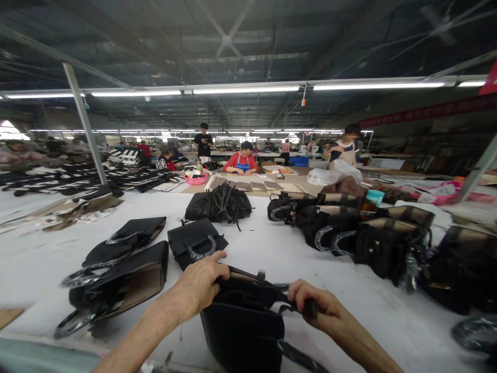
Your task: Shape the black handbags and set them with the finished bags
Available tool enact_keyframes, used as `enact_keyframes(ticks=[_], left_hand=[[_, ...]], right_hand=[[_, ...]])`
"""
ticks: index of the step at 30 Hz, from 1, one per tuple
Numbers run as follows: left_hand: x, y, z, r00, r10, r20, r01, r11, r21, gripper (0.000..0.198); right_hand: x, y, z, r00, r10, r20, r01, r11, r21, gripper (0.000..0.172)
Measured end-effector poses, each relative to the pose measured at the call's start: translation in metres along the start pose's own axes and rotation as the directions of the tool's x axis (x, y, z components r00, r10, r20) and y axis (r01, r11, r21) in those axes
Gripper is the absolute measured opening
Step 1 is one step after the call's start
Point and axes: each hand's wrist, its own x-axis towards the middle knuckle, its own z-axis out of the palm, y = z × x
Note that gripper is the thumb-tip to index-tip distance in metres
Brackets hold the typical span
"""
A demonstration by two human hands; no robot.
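Observation:
A black handbag (244,326) stands on the white tabletop in front of me, its mouth open at the top. My left hand (204,277) is closed on the far left part of its rim, fingers over the edge. At the right end of the bag, my right hand (316,305) is closed around a dark piece by the rim; I cannot tell whether this is a handle or a strap. One handle (301,356) hangs toward me at the lower right. The inside of the bag is mostly dark.
More black handbags (128,285) lie at the left, some with plastic-wrapped handles. Another bag (198,238) lies just beyond my left hand, with a heap of black strips (223,202) behind. Several bags (380,243) and a teal-lidded jar (373,199) stand right. A co-worker (241,161) sits opposite.

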Motion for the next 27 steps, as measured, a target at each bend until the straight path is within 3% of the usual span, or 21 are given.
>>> enact_keyframes(ticks=[3,6,8,11,13,17,21,24,27], left_hand=[[0.004,0.007,-0.003,1.000,-0.020,0.002,0.020,0.995,0.098,0.016],[0.007,0.011,-0.004,1.000,0.001,-0.014,0.001,0.990,0.139,0.016],[0.007,0.009,-0.002,0.999,0.032,-0.041,-0.027,0.993,0.119,0.017],[0.005,0.005,0.002,0.995,0.083,-0.063,-0.078,0.994,0.082,0.018],[0.003,0.004,0.003,0.993,0.090,-0.071,-0.085,0.993,0.081,0.016],[-0.005,0.009,-0.003,0.998,0.043,-0.050,-0.039,0.996,0.084,0.015],[-0.020,0.013,-0.016,0.999,0.018,0.052,-0.018,1.000,-0.009,0.042],[-0.032,0.014,-0.020,0.990,0.026,0.137,-0.005,0.988,-0.157,0.049],[-0.036,0.015,-0.018,0.990,0.025,0.136,0.003,0.980,-0.200,0.048]], right_hand=[[-0.016,-0.003,-0.006,0.988,0.043,0.146,0.015,0.927,-0.376,0.036],[-0.024,-0.009,-0.013,0.968,0.193,0.159,-0.061,0.799,-0.598,0.043],[-0.022,-0.017,-0.019,0.975,0.214,0.067,-0.132,0.790,-0.599,0.042],[-0.005,-0.034,-0.020,0.991,0.086,-0.106,-0.129,0.842,-0.523,0.032],[0.011,-0.044,-0.012,0.990,0.058,-0.130,-0.117,0.851,-0.513,0.029],[0.041,-0.051,0.015,0.991,0.133,0.028,-0.095,0.825,-0.558,0.034],[0.051,-0.049,0.026,0.970,0.202,0.133,-0.067,0.754,-0.654,0.019],[0.047,-0.048,0.024,0.958,0.144,0.249,0.040,0.790,-0.612,0.020],[0.042,-0.047,0.021,0.931,0.051,0.361,0.169,0.818,-0.550,0.025]])
